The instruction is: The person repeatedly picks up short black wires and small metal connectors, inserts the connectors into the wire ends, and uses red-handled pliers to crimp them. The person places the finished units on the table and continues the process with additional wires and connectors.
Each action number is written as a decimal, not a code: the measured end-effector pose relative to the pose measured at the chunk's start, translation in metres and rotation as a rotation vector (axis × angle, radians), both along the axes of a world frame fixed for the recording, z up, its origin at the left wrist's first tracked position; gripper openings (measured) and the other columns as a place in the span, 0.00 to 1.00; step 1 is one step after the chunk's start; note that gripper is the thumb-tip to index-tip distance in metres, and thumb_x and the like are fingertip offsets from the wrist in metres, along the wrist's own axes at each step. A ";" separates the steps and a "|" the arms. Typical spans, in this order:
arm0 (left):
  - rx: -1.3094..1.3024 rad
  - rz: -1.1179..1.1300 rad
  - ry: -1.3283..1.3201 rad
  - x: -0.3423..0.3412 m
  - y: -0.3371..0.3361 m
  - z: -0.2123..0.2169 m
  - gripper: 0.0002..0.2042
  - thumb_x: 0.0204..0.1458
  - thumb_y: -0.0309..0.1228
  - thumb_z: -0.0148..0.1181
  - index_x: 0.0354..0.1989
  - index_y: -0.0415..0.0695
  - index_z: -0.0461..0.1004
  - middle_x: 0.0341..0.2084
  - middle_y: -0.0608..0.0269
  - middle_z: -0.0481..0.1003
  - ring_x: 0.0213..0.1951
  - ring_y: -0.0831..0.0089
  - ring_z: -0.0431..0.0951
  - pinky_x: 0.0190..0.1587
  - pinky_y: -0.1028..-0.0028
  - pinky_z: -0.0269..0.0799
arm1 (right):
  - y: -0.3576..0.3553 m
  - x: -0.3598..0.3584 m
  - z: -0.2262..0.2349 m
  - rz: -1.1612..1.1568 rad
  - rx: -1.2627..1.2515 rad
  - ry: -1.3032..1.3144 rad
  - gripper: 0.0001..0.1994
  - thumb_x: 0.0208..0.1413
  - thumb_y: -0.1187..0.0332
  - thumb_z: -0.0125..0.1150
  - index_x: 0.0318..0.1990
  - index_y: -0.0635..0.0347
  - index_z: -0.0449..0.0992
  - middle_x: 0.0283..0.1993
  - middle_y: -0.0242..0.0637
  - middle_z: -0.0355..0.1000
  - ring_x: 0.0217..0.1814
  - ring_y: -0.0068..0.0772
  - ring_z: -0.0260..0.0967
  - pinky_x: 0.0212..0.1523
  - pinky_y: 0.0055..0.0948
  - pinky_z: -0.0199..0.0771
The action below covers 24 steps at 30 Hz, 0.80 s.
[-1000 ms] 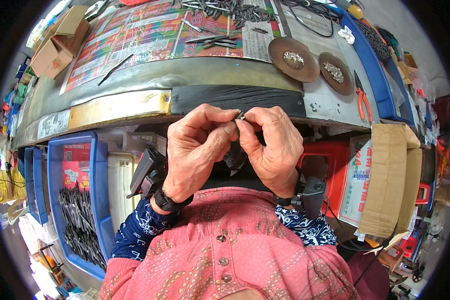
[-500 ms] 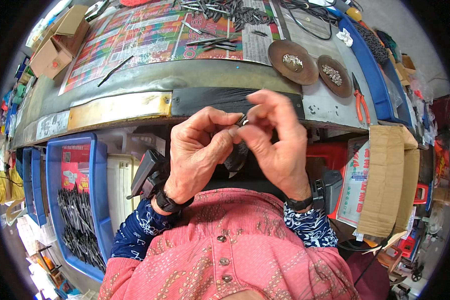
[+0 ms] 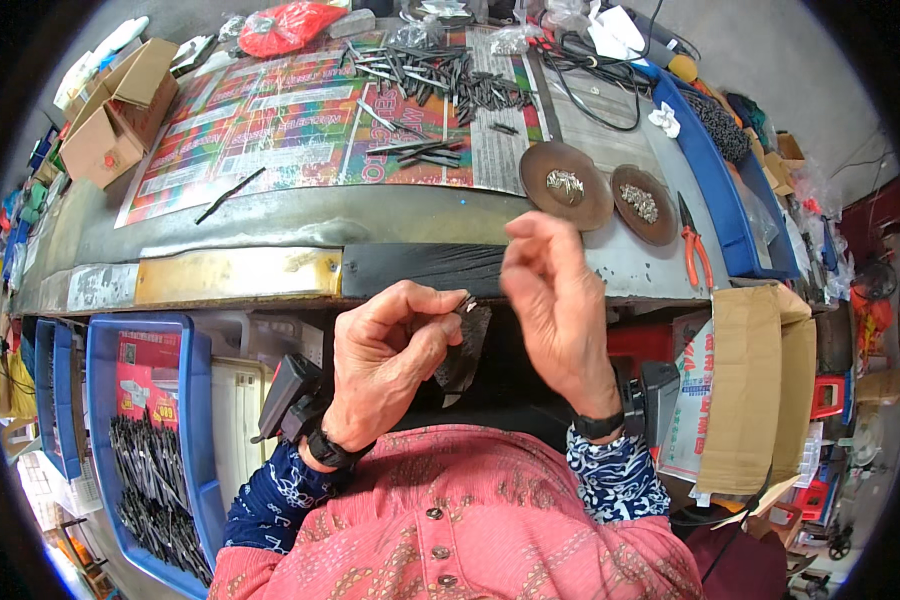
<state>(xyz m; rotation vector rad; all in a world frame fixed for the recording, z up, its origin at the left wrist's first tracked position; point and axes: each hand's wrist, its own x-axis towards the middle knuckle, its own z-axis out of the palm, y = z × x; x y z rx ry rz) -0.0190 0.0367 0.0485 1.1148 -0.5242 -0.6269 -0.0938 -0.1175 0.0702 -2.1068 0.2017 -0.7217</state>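
Note:
My left hand (image 3: 385, 350) is closed, its thumb and index finger pinching a slim black piece (image 3: 464, 300) with a small silvery bit at its end. Most of that piece is hidden by the fingers. Apart from it, my right hand (image 3: 558, 315) hangs raised over the table's front edge, slightly blurred, its fingers loosely bent and apart from the thumb, with nothing visible in them. Nearest to it are two brown dishes, a larger dish (image 3: 592, 207) and a smaller dish (image 3: 625, 222), each holding little silvery metal parts (image 3: 564, 184).
Black slim pieces (image 3: 425, 78) lie heaped on colourful printed sheets (image 3: 270, 130). Red-handled pliers (image 3: 697, 255) rest right of the dishes, beside a blue tray (image 3: 760, 255). A blue bin (image 3: 202, 420) of black pieces stands at my left, a cardboard box (image 3: 740, 390) at my right.
My right hand has come away from my left and moved up toward the dishes. The left keeps its pinch on the black piece. The view has tilted, showing more of the table's far side.

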 end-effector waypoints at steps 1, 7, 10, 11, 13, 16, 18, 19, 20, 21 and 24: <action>-0.002 0.014 -0.010 0.001 0.000 0.000 0.07 0.55 0.18 0.57 0.41 0.37 0.76 0.24 0.66 0.75 0.20 0.87 0.65 0.20 0.85 0.57 | 0.002 0.001 0.001 0.068 -0.063 -0.001 0.19 0.56 0.63 0.64 0.49 0.63 0.67 0.31 0.41 0.70 0.30 0.39 0.71 0.32 0.35 0.71; -0.006 0.003 -0.031 0.011 0.000 0.001 0.08 0.55 0.16 0.54 0.42 0.36 0.76 0.29 0.69 0.76 0.29 0.89 0.70 0.29 0.87 0.65 | -0.025 0.021 0.013 0.003 -0.127 0.047 0.15 0.55 0.61 0.64 0.42 0.64 0.72 0.31 0.42 0.69 0.31 0.39 0.69 0.32 0.35 0.70; 0.018 0.037 -0.043 0.017 0.001 0.001 0.08 0.56 0.16 0.55 0.42 0.36 0.75 0.28 0.69 0.75 0.28 0.89 0.70 0.28 0.87 0.64 | -0.065 0.039 0.014 -0.041 -0.421 0.077 0.11 0.54 0.64 0.63 0.37 0.63 0.75 0.31 0.42 0.70 0.33 0.42 0.70 0.35 0.37 0.69; 0.033 0.045 -0.033 0.020 0.001 0.000 0.07 0.56 0.17 0.55 0.42 0.36 0.75 0.28 0.70 0.75 0.28 0.89 0.69 0.28 0.87 0.63 | -0.078 0.046 0.011 -0.051 -0.492 0.095 0.10 0.53 0.65 0.63 0.35 0.63 0.75 0.31 0.42 0.71 0.35 0.44 0.70 0.37 0.39 0.68; 0.033 0.063 -0.037 0.026 0.001 -0.001 0.07 0.56 0.17 0.55 0.42 0.36 0.75 0.27 0.70 0.75 0.26 0.90 0.68 0.27 0.88 0.62 | -0.100 0.063 0.008 -0.052 -0.614 0.090 0.07 0.52 0.67 0.62 0.33 0.63 0.77 0.33 0.43 0.72 0.40 0.46 0.70 0.42 0.41 0.68; 0.044 0.106 -0.022 0.032 -0.001 -0.005 0.07 0.57 0.19 0.56 0.43 0.36 0.74 0.26 0.69 0.75 0.23 0.90 0.66 0.24 0.87 0.59 | -0.119 0.087 0.006 -0.073 -0.687 0.165 0.05 0.50 0.70 0.61 0.32 0.62 0.77 0.34 0.43 0.72 0.43 0.48 0.68 0.44 0.42 0.69; 0.073 0.133 0.009 0.035 -0.002 -0.007 0.07 0.57 0.19 0.56 0.43 0.35 0.74 0.25 0.65 0.76 0.20 0.87 0.66 0.21 0.85 0.60 | -0.128 0.101 0.003 -0.077 -0.728 0.185 0.04 0.50 0.72 0.60 0.32 0.62 0.77 0.35 0.43 0.72 0.43 0.48 0.68 0.44 0.43 0.69; 0.068 0.137 -0.027 0.034 -0.002 -0.008 0.07 0.57 0.19 0.56 0.43 0.35 0.74 0.25 0.65 0.76 0.20 0.87 0.66 0.22 0.85 0.60 | -0.132 0.107 0.001 -0.086 -0.748 0.192 0.04 0.50 0.72 0.60 0.32 0.62 0.77 0.35 0.43 0.71 0.43 0.48 0.67 0.44 0.43 0.69; 0.074 0.137 -0.032 0.034 -0.002 -0.008 0.07 0.57 0.19 0.56 0.43 0.35 0.74 0.25 0.65 0.76 0.20 0.87 0.66 0.22 0.85 0.60 | -0.137 0.112 -0.001 -0.083 -0.773 0.201 0.04 0.50 0.73 0.60 0.32 0.62 0.77 0.35 0.43 0.71 0.44 0.48 0.67 0.44 0.43 0.69; 0.088 0.132 -0.057 0.033 -0.001 -0.008 0.07 0.57 0.19 0.56 0.43 0.35 0.74 0.25 0.65 0.76 0.20 0.87 0.66 0.21 0.85 0.60 | -0.141 0.118 -0.003 -0.086 -0.798 0.208 0.04 0.50 0.73 0.60 0.32 0.63 0.77 0.35 0.43 0.71 0.44 0.48 0.67 0.44 0.43 0.69; 0.084 0.101 -0.048 0.034 0.001 -0.009 0.07 0.56 0.16 0.55 0.43 0.35 0.74 0.29 0.70 0.74 0.31 0.88 0.72 0.33 0.87 0.67 | -0.153 0.131 -0.012 -0.088 -0.852 0.221 0.04 0.49 0.74 0.60 0.32 0.63 0.78 0.35 0.43 0.70 0.44 0.49 0.67 0.43 0.44 0.69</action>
